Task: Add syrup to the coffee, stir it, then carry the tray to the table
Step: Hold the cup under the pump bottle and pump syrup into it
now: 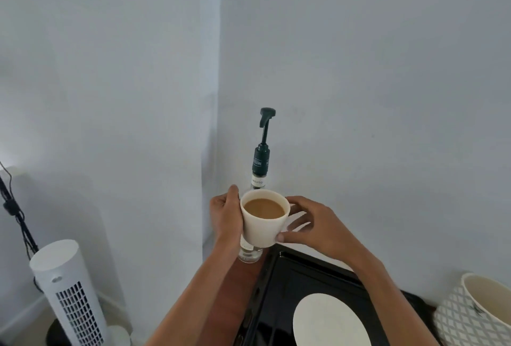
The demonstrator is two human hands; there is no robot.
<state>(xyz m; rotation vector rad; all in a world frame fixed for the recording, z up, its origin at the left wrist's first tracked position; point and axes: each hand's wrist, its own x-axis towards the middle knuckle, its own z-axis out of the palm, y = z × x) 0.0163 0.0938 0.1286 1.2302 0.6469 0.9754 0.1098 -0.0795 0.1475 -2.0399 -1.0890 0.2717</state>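
A white cup [261,231] of light brown coffee [264,208] is held up in front of the syrup bottle [260,164], below its dark green pump spout [266,114]. My left hand [225,217] wraps the cup's left side. My right hand [312,224] holds its right side, thumb low on the wall. The bottle's clear base [250,254] shows under the cup, standing on the brown counter [229,298]. The black tray [293,285] lies to the lower right with a white saucer [329,320] on it.
A white tower fan [70,293] stands at the lower left, with a dark cable [15,213] running up beside it. A white patterned pot [475,309] sits at the right edge. Pale walls meet in a corner behind the bottle.
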